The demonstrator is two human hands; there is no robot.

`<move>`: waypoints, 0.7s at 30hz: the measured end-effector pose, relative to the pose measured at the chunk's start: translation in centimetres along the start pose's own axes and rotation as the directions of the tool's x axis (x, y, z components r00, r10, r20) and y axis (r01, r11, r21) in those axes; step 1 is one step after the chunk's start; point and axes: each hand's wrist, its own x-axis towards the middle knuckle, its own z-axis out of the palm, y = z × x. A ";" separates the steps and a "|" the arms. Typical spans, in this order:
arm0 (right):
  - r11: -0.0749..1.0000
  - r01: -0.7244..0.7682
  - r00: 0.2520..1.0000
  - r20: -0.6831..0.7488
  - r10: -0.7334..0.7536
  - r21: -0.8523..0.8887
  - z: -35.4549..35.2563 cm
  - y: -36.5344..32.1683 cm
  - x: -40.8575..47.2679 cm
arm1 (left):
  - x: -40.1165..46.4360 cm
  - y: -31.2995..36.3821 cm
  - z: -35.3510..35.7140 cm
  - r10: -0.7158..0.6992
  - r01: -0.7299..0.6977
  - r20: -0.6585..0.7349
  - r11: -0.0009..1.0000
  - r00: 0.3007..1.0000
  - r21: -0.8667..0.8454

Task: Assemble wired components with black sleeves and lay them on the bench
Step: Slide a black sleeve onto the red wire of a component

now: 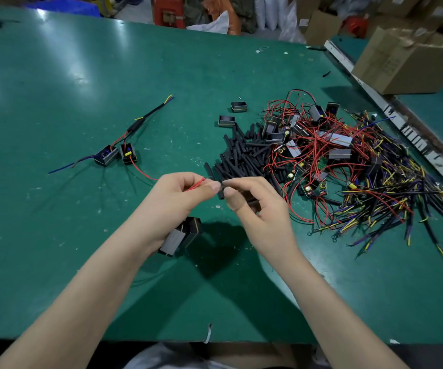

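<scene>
My left hand [177, 198] pinches a thin red wire [197, 184] between thumb and fingers, and a black-and-grey boxed component [181, 237] hangs under its palm. Right beside it, my right hand [255, 206] pinches a short black sleeve [221, 192], whose end meets the wire tip. Both hands hover above the green bench [82, 89]. At the left lie two finished components [116, 154] with a sleeved wire bundle [145, 119]. A heap of loose black sleeves [244, 155] lies just beyond my hands.
A tangled pile of wired components [334, 161] with red, yellow and blue leads covers the right of the bench. Two small black casings [232, 113] lie behind the sleeves. A cardboard box [412, 59] stands at the far right on a neighbouring bench.
</scene>
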 end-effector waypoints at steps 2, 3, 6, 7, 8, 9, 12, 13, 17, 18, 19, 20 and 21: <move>0.992 0.092 0.995 -0.022 -0.094 -0.082 0.0 0.0 0.2 | -0.1 0.1 0.1 -0.024 0.025 0.045 1.000 0.999 -0.019; 0.987 0.113 0.993 -0.030 -0.117 -0.117 -0.1 0.0 0.2 | 0.0 0.2 0.1 -0.036 0.037 0.056 0.999 0.998 -0.019; 0.995 -0.033 0.999 0.005 0.033 -0.099 -0.2 -0.2 0.5 | 0.2 -0.1 0.4 -0.025 0.024 0.026 0.999 0.999 0.023; 0.981 -0.195 0.980 0.042 0.195 -0.010 -0.1 -0.5 0.6 | 0.2 -0.2 0.5 0.008 -0.008 -0.001 0.997 1.000 0.072; 0.911 -0.396 0.916 0.113 0.384 0.117 0.0 -0.8 0.8 | 0.2 -0.3 0.6 0.066 -0.061 -0.025 0.986 0.997 0.153; 0.754 -0.606 0.795 0.235 0.560 0.254 -0.2 -1.2 1.2 | 0.2 -0.4 0.7 0.148 -0.133 -0.036 0.955 0.988 0.267; 0.196 -0.880 0.442 0.595 0.671 0.433 -0.9 -1.5 1.9 | 0.0 -0.4 0.9 0.323 -0.283 -0.004 0.836 0.946 0.471; 0.171 -0.879 0.439 0.616 0.654 0.445 -1.0 -1.4 1.9 | 0.0 -0.5 0.9 0.312 -0.270 -0.018 0.847 0.950 0.457; 0.707 -0.620 0.785 0.282 0.552 0.341 -0.4 -0.6 1.0 | 0.6 -0.5 0.5 0.050 -0.038 -0.062 0.983 0.997 0.178; 0.832 -0.470 0.883 0.157 0.443 0.294 -0.4 -0.4 0.7 | 0.6 -0.4 0.4 -0.014 0.018 -0.046 0.995 0.999 0.096; 0.921 -0.310 0.951 0.060 0.305 0.235 -0.5 -0.1 0.4 | 0.6 -0.2 0.3 -0.073 0.074 -0.019 0.997 0.997 0.038; 0.978 -0.144 0.989 -0.004 0.146 0.152 -0.8 0.3 0.2 | 0.6 0.0 0.3 -0.129 0.129 0.022 0.992 0.991 -0.005; 0.999 0.018 0.999 -0.038 -0.016 0.048 -1.0 0.6 0.1 | 0.6 0.2 0.3 -0.181 0.185 0.074 0.982 0.981 -0.047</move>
